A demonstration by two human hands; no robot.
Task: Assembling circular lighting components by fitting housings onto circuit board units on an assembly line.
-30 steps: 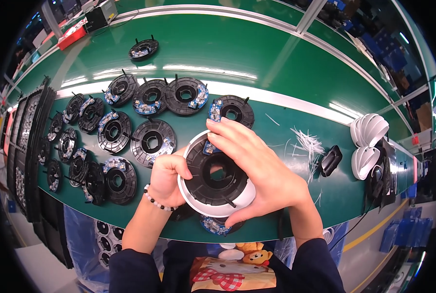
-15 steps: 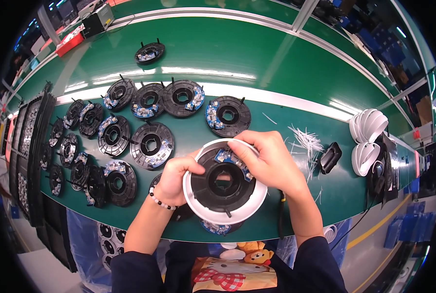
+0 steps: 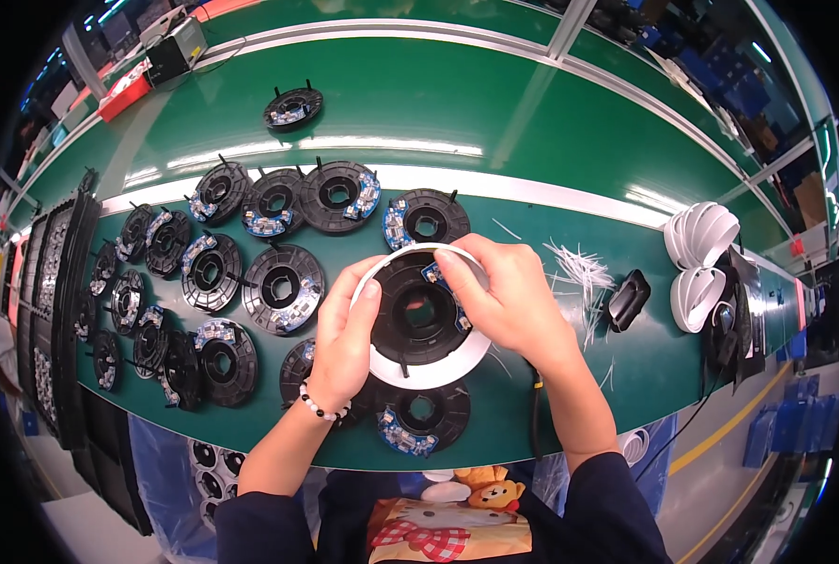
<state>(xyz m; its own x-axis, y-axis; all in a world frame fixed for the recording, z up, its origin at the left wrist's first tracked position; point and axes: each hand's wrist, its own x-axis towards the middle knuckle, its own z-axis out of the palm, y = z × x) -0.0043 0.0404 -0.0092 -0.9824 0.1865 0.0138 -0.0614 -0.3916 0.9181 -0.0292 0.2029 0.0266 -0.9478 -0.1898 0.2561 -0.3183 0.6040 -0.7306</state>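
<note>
Now I'm gripping a white ring (image 3: 426,376) with my left hand (image 3: 344,343), right hand (image 3: 504,301) pressing its black disc (image 3: 410,315); many discs (image 3: 208,273) waiting

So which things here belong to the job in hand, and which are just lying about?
In hand:
- white ring with a black disc seated in it
- left hand gripping its left rim
- right hand, fingers on the disc's small blue board

Lying about:
- loose black discs
- white strips
- white covers
- black tray stack

Bright overhead light; belt (image 3: 494,103) glare; edges bend
</note>
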